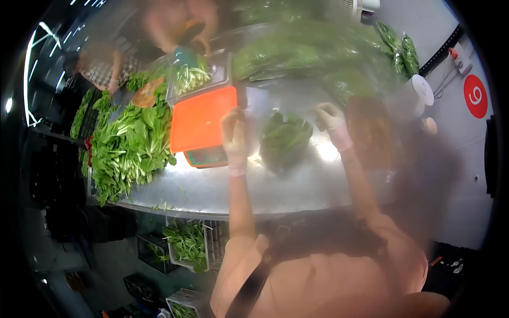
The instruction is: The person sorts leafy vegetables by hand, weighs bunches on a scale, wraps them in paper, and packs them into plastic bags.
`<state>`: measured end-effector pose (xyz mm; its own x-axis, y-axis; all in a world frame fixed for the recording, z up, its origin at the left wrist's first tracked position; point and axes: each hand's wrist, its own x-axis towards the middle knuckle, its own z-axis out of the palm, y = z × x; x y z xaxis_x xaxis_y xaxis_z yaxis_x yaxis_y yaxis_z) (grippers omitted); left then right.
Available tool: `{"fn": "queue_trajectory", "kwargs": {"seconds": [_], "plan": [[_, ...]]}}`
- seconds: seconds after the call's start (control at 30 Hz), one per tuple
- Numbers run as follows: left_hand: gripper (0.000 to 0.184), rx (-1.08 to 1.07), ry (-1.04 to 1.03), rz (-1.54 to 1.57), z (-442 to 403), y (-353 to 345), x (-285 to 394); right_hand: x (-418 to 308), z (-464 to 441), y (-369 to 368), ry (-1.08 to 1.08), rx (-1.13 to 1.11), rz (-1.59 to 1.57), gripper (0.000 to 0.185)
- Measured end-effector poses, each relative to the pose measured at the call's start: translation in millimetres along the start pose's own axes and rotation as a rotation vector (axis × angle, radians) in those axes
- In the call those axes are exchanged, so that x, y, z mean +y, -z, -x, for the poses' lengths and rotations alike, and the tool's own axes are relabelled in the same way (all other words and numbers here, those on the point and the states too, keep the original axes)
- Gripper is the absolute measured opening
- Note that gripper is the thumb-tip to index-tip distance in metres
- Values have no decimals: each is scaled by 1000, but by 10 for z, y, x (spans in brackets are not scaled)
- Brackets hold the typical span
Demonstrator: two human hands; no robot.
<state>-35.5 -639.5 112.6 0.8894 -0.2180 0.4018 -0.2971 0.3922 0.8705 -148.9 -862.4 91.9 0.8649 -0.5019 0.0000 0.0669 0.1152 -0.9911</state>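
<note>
My left hand point(234, 139), in a pale glove, is raised beside the right edge of an orange tray point(204, 119). Its fingers are bent together; anything in them is hidden. On the other side, my gloved right hand point(334, 126) has its fingers curled inward, and haze hides whether they hold thin plastic. Between the two hands lies a bundle of leafy greens point(286, 139), apparently in a clear bag, on the metal table point(212, 196). The orange tray rests on a scale point(207, 157) with a greenish display.
Loose leafy greens point(132, 143) are heaped at the left. Behind the tray, a co-worker's gloved hand point(185, 55) is at a clear bin point(222, 71) of greens. Bagged greens point(297, 55) cover the back. A brown board-like thing point(369, 132) lies right. A crate point(186, 244) stands below the table.
</note>
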Motion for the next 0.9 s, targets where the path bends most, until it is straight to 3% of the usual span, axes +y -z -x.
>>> {"fn": "queue_trajectory", "kwargs": {"seconds": [0.03,0.07,0.17,0.2,0.3,0.37,0.47,0.63,0.9], "plan": [[35,-55,57,0,1,115,-34,-2,9,-4,20,34,-2,15],[35,-51,50,3,38,211,-111,-7,12,-12,43,69,-6,15],[46,-251,304,-103,117,338,-286,16,15,9,45,73,-14,16],[45,-268,382,-131,208,347,-322,28,38,8,60,64,-30,17],[37,-324,360,-268,229,337,-441,36,35,-15,54,82,-1,18],[24,-389,213,-440,204,262,-387,16,33,-18,60,103,11,17],[17,-471,255,-531,166,241,-347,-9,68,-58,45,119,-19,18],[9,-382,129,-500,146,145,-269,77,49,-38,48,113,-75,19],[5,-62,206,-371,282,209,-595,14,157,-73,71,181,-9,16]]}}
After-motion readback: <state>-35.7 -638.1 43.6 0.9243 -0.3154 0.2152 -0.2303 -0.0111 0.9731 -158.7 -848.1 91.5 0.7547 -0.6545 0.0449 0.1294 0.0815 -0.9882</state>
